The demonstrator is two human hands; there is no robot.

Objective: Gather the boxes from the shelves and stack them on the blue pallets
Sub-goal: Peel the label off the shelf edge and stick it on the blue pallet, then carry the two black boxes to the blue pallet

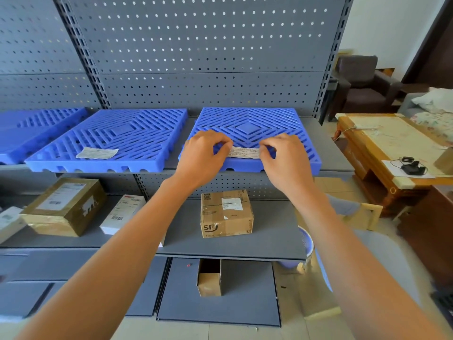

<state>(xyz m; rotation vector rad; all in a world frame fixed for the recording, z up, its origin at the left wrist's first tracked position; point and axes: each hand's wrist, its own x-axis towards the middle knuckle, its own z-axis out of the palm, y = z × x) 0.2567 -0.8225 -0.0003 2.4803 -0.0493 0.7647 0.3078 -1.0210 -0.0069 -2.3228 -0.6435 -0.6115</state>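
1. Paper slip point(245, 152) on right pallet point(247, 123): both ends covered by hands, left point(203, 153) & right point(285, 158); print too small to read.
2. Far-left pallet point(29, 128) cut off by frame edge.
3. White box point(8, 220) at left edge only partly in view.
4. Left forearm hid part of white carton point(122, 213).
5. Blue basket point(306, 244) mostly behind right forearm.
6. Labels on brown box point(226, 212) illegible except "SF".
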